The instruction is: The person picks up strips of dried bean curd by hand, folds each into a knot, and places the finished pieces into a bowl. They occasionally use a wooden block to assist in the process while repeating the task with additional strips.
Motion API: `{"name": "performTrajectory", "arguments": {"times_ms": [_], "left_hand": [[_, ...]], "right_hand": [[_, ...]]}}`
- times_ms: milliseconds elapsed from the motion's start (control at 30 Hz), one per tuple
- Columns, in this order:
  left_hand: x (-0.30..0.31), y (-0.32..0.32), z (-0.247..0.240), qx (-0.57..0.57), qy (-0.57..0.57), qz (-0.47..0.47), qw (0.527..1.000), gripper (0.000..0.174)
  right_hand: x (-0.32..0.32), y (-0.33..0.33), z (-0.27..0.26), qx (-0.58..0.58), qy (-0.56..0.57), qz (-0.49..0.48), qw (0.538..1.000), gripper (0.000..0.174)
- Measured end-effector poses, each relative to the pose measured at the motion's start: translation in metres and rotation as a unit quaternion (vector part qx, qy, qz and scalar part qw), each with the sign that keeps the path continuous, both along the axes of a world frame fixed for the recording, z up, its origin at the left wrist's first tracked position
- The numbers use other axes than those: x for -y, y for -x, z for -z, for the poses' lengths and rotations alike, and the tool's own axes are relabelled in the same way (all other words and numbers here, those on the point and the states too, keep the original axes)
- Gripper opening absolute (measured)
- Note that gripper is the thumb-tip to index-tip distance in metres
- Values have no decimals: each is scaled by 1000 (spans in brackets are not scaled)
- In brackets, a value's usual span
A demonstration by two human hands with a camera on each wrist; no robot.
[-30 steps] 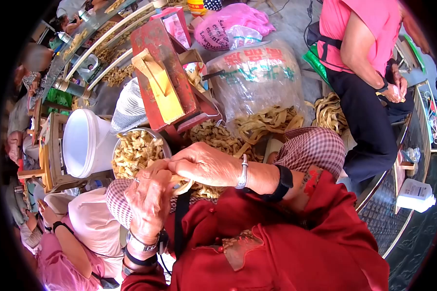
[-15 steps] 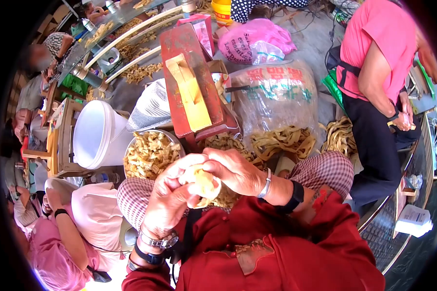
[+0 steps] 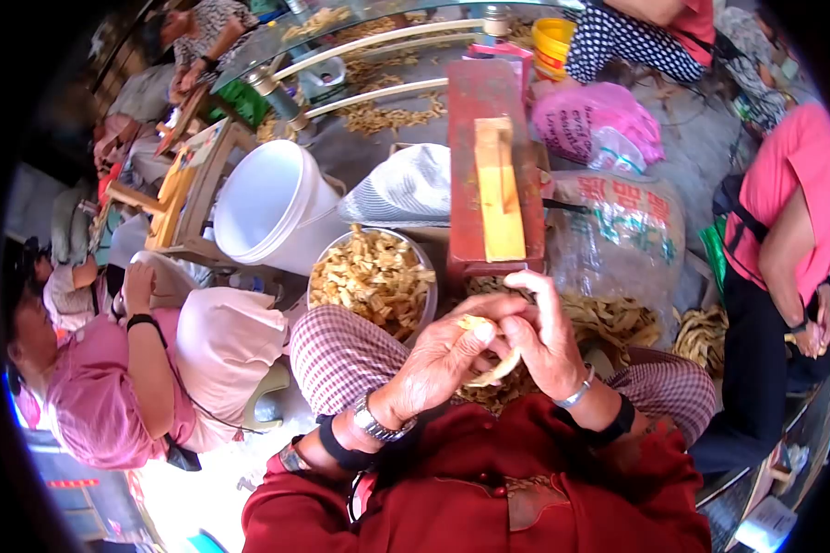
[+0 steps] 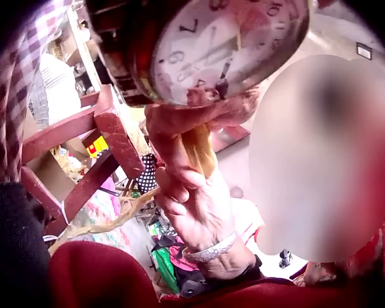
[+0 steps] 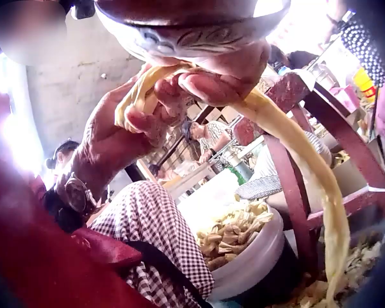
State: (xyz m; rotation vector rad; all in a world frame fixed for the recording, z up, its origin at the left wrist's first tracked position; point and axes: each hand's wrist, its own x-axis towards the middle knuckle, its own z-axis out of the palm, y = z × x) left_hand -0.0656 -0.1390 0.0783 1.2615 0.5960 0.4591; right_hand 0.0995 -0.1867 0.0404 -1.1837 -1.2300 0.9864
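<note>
While the left hand [image 3: 438,355] and right hand [image 3: 549,346] grip a pale yellow strip [image 5: 334,218] between them, its loose end hanging down, red and green Chinese characters mark a clear plastic sack [image 3: 618,217] and black lettering, too small to read fully, a pink bag [image 3: 586,120]. A red bench [image 3: 466,184] ends just beyond the hands, beside a heaped basin [image 3: 432,300]. Grey floor [image 3: 701,138] stretches behind, among seated people [image 3: 111,401].

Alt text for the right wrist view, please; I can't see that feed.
Left hand and right hand hold a pale yellow strip, looped at the left fingers, its long end hanging down at the right. Below are a tub of yellowish-brown pieces, a checked trouser leg and a red wooden frame.
</note>
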Motion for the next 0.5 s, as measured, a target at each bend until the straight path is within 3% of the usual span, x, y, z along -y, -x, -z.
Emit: {"name": "performTrajectory", "arguments": {"times_ms": [133,233,267,300,367,500], "left_hand": [[-2,2,10,49,154,45,986,51],[-3,-3,16,100,274,32,956,53],[-6,-2,13,129,280,31,951,51],[-5,-1,11,130,292,17,947,49],[-8,4,14,156,289,28,944,48],[-18,22,16,201,310,-19,929,49]], "right_hand": [[4,-5,-4,2,38,-54,998,41],[1,-12,6,128,33,-22,991,36],[-4,-18,20,187,-42,61,980,32],[0,-27,15,86,19,30,996,30],[1,-35,27,96,-13,40,995,33],[2,-59,33,30,90,96,991,35]]}}
